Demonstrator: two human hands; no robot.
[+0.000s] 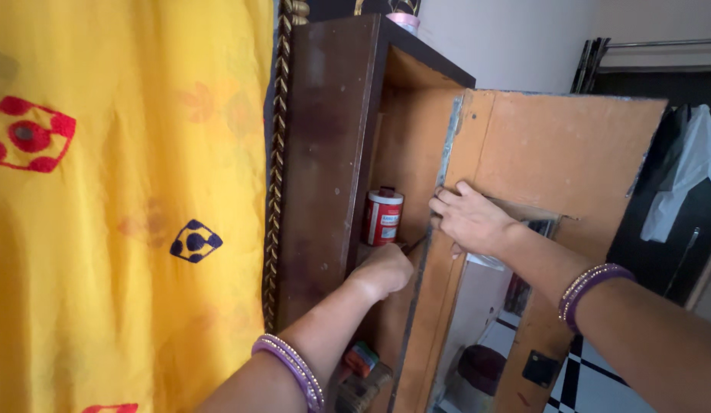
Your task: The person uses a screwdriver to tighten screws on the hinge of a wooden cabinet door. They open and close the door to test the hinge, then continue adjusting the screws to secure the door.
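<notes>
Purple bangles [294, 365] ring the near left wrist. Left hand [382, 269] is closed in a fist around a thin dark tool [413, 245], its tip at the inner edge of the open cabinet door [554, 153]. Right hand [469, 218] lies flat, fingers extended, pressed on that door edge, gripping nothing. Red-and-white canister [382, 217] stands on the shelf just behind. Dark wooden cabinet [325, 153] adjoins a yellow curtain [126, 206].

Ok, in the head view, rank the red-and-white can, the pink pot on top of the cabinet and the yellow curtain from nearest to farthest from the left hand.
1. Red-and-white can, on the shelf just above the left hand.
2. Yellow curtain, off to the left past the cabinet side.
3. Pink pot, high on the cabinet top.
</notes>
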